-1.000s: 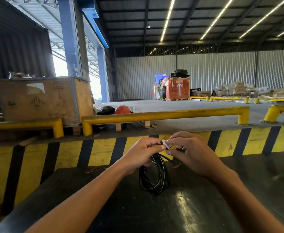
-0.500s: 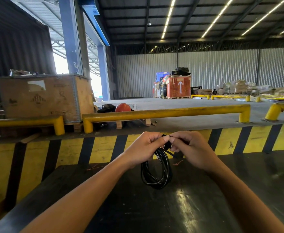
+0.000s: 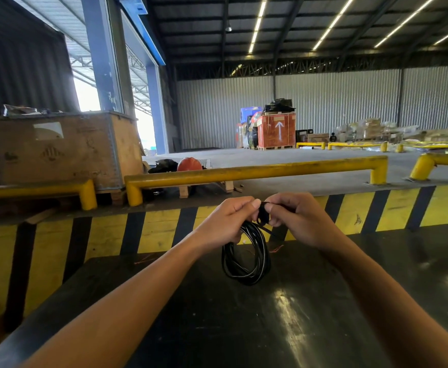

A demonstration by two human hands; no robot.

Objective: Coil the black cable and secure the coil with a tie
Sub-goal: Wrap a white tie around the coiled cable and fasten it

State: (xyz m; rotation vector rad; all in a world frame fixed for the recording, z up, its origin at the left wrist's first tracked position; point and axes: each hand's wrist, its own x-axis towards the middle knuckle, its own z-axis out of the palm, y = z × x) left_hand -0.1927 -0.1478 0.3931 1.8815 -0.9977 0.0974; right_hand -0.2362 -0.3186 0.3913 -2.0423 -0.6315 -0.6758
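Observation:
The black cable (image 3: 246, 261) hangs as a coil of several loops above the dark table (image 3: 244, 328). My left hand (image 3: 228, 221) pinches the top of the coil from the left. My right hand (image 3: 299, 219) meets it from the right, its fingertips closed on a black tie (image 3: 264, 215) wrapped at the top of the coil. A thin black tail sticks out below my right fingers. The top of the coil is hidden between my fingers.
A yellow and black striped wall (image 3: 111, 235) runs along the table's far edge. Yellow guard rails (image 3: 244, 172) stand behind it, with a wooden crate (image 3: 58, 150) at the left and an orange helmet (image 3: 189, 164) on the floor.
My hands have risen slightly and drawn closer together. A white piece seen between my fingers a second ago is hidden now; only black shows there.

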